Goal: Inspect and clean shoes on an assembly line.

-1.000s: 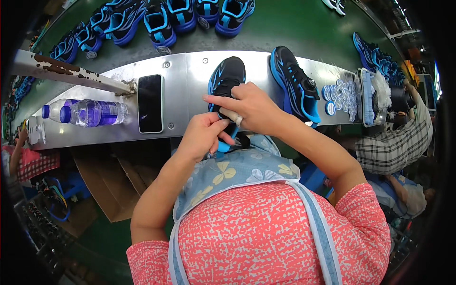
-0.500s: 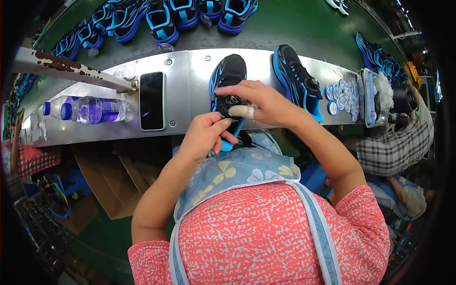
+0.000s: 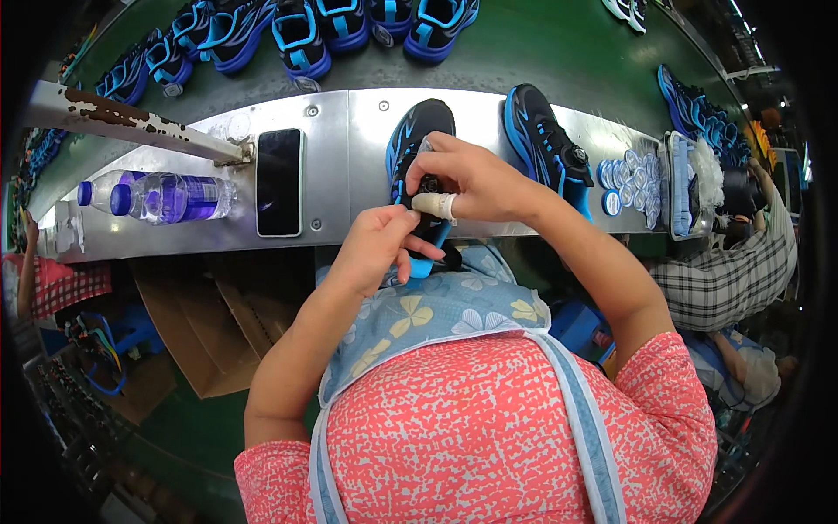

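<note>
A black and blue sports shoe (image 3: 422, 122) with a round dial on its tongue lies in front of me, toe pointing away, heel at the bench's near edge. My left hand (image 3: 377, 247) pinches at the shoe's near-left collar, thumb and forefinger together, its other fingers loosely bent. Over the tongue, my right hand (image 3: 476, 182) is closed, its fingertips together around a small greyish thing I cannot make out. A pale cover wraps one of its fingers. The hand partly hides the dial. The matching shoe (image 3: 546, 144) stands to the right, touched by neither hand.
Round tags (image 3: 630, 182) and a clear tray (image 3: 683, 188) lie at the right. On the left are a phone (image 3: 279, 183), two bottles (image 3: 166, 199) and a rusty metal bar (image 3: 131, 129). More shoes (image 3: 301, 39) stand on the green belt (image 3: 541, 52). Other people work at both sides.
My right hand's stretched forefinger has curled in, and its fingertips have come together over the tongue. The left hand stays at the collar, nearly unmoved.
</note>
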